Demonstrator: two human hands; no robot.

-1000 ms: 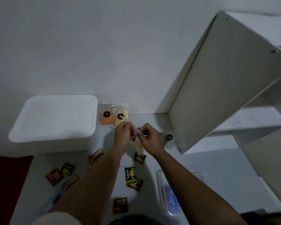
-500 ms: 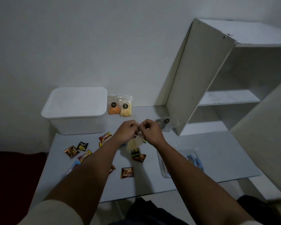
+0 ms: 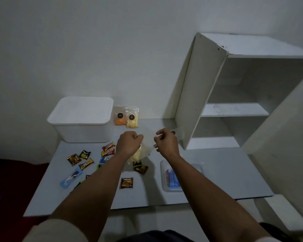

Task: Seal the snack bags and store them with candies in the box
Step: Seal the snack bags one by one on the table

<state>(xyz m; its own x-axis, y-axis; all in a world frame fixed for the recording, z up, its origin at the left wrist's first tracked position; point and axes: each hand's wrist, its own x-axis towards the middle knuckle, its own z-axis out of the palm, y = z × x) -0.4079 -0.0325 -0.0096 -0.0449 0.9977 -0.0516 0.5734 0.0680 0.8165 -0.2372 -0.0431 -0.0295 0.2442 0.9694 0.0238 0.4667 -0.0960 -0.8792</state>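
Sealing step: left hand [image 3: 129, 143] and right hand [image 3: 165, 143] pinch a raised snack bag's [image 3: 141, 151] mouth; candies [image 3: 87, 163] lie loose, box [image 3: 82, 119] lidded, storing undone.

The left arm [image 3: 94, 186] hides several candies [image 3: 85, 165]; the shelf [image 3: 252, 95] is cut off rightward; the bag's [image 3: 143, 151] seal is blurred.

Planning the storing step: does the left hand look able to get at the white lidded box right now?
Probably not yet. The left hand pinches the clear snack bag together with the right hand. The white lidded box stands unobstructed to its left.
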